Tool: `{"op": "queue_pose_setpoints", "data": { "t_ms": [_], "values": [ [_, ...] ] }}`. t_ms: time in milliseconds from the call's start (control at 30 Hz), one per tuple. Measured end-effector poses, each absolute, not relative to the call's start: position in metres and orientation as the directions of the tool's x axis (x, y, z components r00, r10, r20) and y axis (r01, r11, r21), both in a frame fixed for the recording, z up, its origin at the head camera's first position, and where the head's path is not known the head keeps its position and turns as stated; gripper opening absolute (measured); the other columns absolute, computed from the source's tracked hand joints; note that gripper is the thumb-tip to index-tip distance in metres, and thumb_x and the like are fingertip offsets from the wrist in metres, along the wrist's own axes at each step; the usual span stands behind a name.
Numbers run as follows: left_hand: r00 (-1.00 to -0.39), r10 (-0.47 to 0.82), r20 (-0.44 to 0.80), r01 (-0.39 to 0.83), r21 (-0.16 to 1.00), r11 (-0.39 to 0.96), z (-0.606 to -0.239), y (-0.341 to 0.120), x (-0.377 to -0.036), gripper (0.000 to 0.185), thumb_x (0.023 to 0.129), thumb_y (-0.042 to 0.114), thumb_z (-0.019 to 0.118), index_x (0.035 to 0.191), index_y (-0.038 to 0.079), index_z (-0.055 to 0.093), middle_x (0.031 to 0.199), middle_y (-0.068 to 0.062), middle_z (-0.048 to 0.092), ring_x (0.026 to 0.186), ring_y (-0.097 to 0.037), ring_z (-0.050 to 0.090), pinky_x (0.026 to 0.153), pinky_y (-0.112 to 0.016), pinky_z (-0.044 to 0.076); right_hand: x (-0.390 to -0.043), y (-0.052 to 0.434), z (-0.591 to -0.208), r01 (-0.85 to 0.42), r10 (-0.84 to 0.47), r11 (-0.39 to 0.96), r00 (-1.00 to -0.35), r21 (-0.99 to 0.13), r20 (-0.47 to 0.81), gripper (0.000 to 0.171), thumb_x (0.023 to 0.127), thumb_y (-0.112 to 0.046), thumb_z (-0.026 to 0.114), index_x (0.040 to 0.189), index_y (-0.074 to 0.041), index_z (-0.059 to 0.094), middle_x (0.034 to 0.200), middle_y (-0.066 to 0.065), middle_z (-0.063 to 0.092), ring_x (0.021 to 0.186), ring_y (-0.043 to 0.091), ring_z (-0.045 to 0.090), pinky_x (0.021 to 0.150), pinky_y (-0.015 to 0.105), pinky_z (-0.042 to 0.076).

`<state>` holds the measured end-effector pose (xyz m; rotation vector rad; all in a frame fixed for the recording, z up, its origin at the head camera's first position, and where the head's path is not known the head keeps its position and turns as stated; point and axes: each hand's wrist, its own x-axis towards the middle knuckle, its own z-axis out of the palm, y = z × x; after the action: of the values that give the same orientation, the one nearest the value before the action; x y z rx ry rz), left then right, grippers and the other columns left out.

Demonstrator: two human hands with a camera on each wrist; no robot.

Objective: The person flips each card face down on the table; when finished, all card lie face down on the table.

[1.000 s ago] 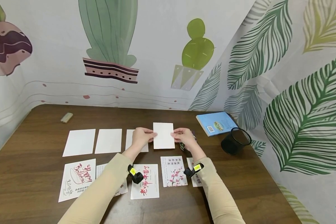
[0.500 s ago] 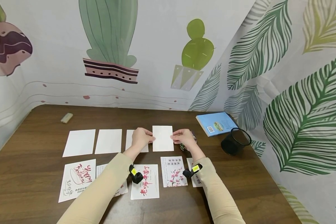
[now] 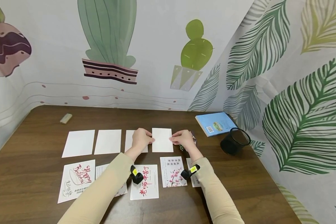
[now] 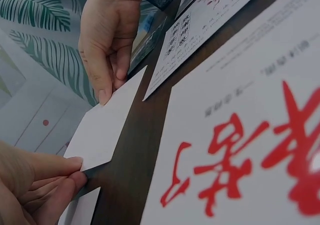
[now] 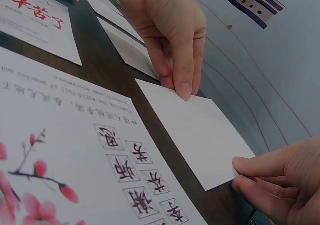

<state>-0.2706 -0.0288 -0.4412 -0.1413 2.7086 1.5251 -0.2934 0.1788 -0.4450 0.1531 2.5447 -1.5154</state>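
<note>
Watching remotely, I see a cactus-and-leaf backdrop (image 3: 156, 59) behind a wooden table (image 3: 254, 193). A blue book (image 3: 219, 119) lies near its far right corner, a black mesh cup (image 3: 230, 145) by the right edge. The left hand (image 3: 141, 139) and right hand (image 3: 184, 138) pinch a white card (image 3: 161, 140) by opposite sides, toward the far edge; a pale block (image 3: 65, 118) sits near the far left corner.

Head view: left fingers (image 3: 147, 134) cover part of third blank card (image 3: 129, 142); right fingers (image 3: 178, 134) hide most of a patterned item (image 3: 194, 139), can't tell what. Left sleeve (image 3: 100, 188) blocks part of a lower-row card (image 3: 123, 190). Book (image 3: 216, 122) print too small. Right wrist view crops blossom card (image 5: 65, 127).
</note>
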Motion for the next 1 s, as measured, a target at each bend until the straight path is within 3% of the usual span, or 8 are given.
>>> {"op": "queue_pose_setpoints", "data": {
  "t_ms": [267, 600, 867, 1000],
  "values": [
    [-0.996, -0.076, -0.047, -0.082, 0.829, 0.553, -0.444, -0.029, -0.273, 0.020, 0.078, 0.009, 0.081, 0.095, 0.000, 0.077, 0.089, -0.014, 0.075, 0.074, -0.021, 0.068, 0.060, -0.026, 0.051, -0.293, 0.176, -0.445, 0.160, 0.016, 0.502, -0.984, -0.850, -0.175, 0.021, 0.082, -0.007, 0.078, 0.096, 0.007, 0.073, 0.091, 0.020, 0.073, 0.066, 0.010, 0.070, 0.065, 0.024, 0.060],
    [-0.995, -0.088, -0.037, -0.080, 0.819, 0.568, -0.443, -0.030, -0.272, 0.021, 0.074, 0.009, 0.083, 0.093, 0.000, 0.077, 0.090, -0.015, 0.075, 0.073, -0.022, 0.068, 0.062, -0.029, 0.053, -0.292, 0.173, -0.445, 0.117, 0.023, 0.580, -0.992, -0.806, -0.127, 0.018, 0.081, -0.008, 0.079, 0.091, 0.005, 0.074, 0.084, 0.018, 0.074, 0.064, 0.012, 0.070, 0.064, 0.024, 0.059],
    [-0.996, -0.087, -0.005, -0.053, 0.834, 0.549, -0.444, -0.028, -0.270, 0.020, 0.077, 0.010, 0.081, 0.095, 0.000, 0.076, 0.091, -0.014, 0.075, 0.076, -0.022, 0.069, 0.060, -0.027, 0.052, -0.286, 0.181, -0.446, 0.059, 0.011, 0.510, -0.998, -0.858, -0.062, 0.017, 0.081, -0.008, 0.079, 0.091, 0.004, 0.074, 0.081, 0.017, 0.074, 0.063, 0.013, 0.070, 0.063, 0.026, 0.060],
    [-0.998, -0.050, 0.034, 0.005, 0.873, 0.487, -0.442, -0.022, -0.268, 0.025, 0.079, 0.010, 0.080, 0.102, -0.001, 0.075, 0.091, -0.014, 0.076, 0.084, -0.026, 0.072, 0.069, -0.031, 0.057, -0.280, 0.193, -0.442, -0.005, 0.024, 0.485, -1.000, -0.874, 0.019, 0.015, 0.082, -0.008, 0.078, 0.092, 0.002, 0.074, 0.081, 0.016, 0.074, 0.063, 0.015, 0.070, 0.062, 0.028, 0.059]
  ]
}}
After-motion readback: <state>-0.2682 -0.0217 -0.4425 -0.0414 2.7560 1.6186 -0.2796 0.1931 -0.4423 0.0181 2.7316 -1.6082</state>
